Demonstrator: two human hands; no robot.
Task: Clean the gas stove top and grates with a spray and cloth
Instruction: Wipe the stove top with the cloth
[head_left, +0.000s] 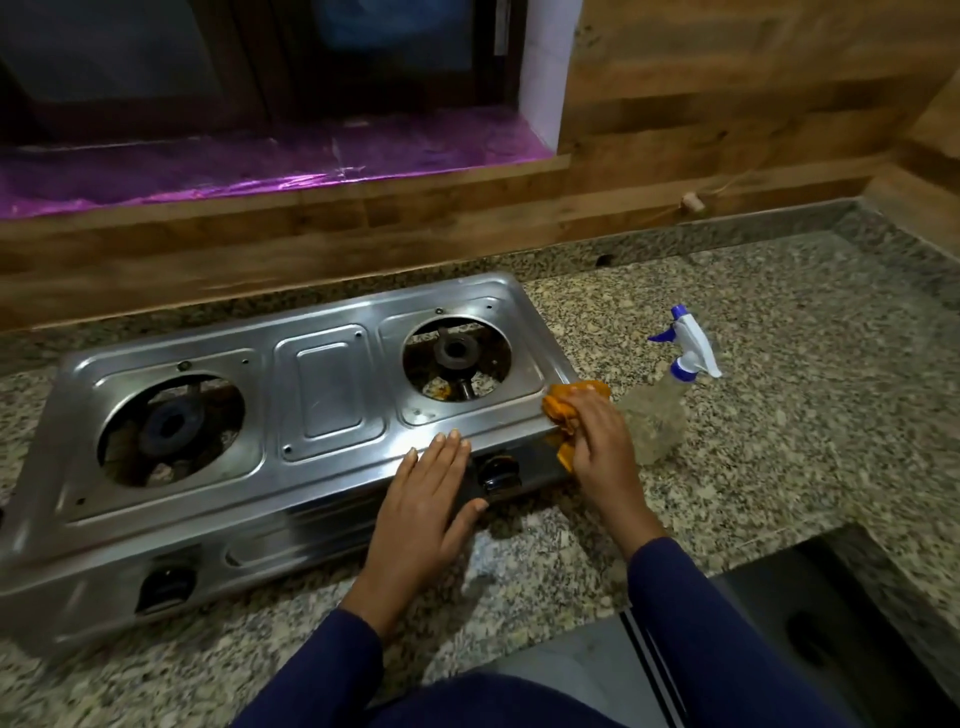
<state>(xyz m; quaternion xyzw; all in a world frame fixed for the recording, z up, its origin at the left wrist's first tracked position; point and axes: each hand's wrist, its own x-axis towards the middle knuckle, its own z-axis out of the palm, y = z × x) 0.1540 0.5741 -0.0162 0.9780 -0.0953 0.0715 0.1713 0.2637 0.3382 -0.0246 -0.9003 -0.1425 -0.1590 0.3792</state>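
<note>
A two-burner stainless steel gas stove (327, 384) sits on the granite counter, with no grates on its burners. My right hand (597, 441) presses an orange cloth (563, 410) against the stove's front right corner. Flat on the stove's front edge lies my left hand (426, 499), fingers together, just left of the right knob (497, 472). A clear spray bottle (660, 410) with a white and blue trigger head stands on the counter right of the stove, close behind my right hand.
The granite counter (779, 322) stretches right and back to a wood-patterned wall. A window ledge covered in purple film (260, 166) runs behind the stove. A dark sink (841, 623) lies at the lower right. The left knob (166, 584) faces front.
</note>
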